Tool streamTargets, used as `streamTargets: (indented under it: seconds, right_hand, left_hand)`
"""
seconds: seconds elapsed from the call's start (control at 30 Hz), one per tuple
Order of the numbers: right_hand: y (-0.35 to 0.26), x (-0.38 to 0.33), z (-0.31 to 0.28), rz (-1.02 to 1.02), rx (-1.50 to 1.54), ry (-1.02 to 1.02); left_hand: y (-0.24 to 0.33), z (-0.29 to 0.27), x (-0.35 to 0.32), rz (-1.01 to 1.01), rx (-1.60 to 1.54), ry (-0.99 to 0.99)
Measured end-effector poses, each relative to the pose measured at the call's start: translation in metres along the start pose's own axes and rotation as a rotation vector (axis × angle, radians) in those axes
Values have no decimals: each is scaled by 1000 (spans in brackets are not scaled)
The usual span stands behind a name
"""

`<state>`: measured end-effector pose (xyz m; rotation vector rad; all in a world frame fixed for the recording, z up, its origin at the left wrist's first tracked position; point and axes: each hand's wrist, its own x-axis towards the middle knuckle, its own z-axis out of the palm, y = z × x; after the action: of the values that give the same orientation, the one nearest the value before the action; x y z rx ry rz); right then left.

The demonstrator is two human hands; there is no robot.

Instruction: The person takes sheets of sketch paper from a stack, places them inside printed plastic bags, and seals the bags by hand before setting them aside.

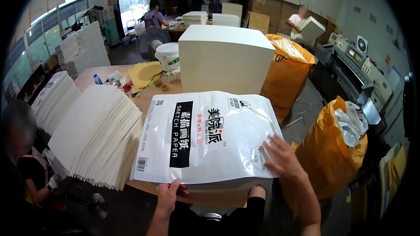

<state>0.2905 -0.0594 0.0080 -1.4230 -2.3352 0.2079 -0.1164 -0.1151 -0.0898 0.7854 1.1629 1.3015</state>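
Note:
A large white glossy plastic bag (238, 148) with black and red print lies flat in front of me at the table's near edge. Layered edges show beneath its near side; I cannot tell how many bags lie there. My left hand (167, 196) pinches the bag's near edge, thumb on top and fingers below. Over the near right corner is my right hand (282, 157), slightly blurred, its fingers spread; whether it touches the plastic is unclear. Just beyond the bag stands a tall block of white paper (223, 61).
Fanned paper stacks (98, 131) lie to the left, near a seated person (37, 170). A white bucket (167, 56), scissors (136, 94) and tape rolls sit behind. Orange sacks (330, 157) stand at right. One person (154, 17) works at the back; another (299, 21) carries a paper block.

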Motion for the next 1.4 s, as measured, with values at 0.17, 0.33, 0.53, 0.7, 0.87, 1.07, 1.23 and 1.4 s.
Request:
streamTargets:
  seconds: [0.17, 0.33, 0.53, 0.7, 0.87, 1.07, 1.23, 1.4]
  right_hand:
    - [-18, -46, 21, 84, -104, -47]
    - [-7, -52, 28, 141, 2, 66]
    - [8, -44, 28, 140, 156, 255]
    - [13, -37, 31, 208, 220, 359]
    - [19, -35, 32, 226, 199, 387]
    - [15, -34, 33, 452, 421, 319]
    - [11, -35, 44, 513, 594, 373]
    - [8, -34, 46, 332, 446, 328]
  left_hand:
    - [12, -25, 2, -10, 41, 102]
    - [18, -34, -4, -54, 8, 25]
    - [21, -47, -3, -37, -16, 32]
    - [30, -88, 11, 22, -63, 206]
    - [29, -84, 11, 40, -47, 209]
    - [35, -82, 12, 81, -45, 257]
    - [35, -95, 19, 112, -106, 342]
    - [25, -106, 30, 229, 48, 385]
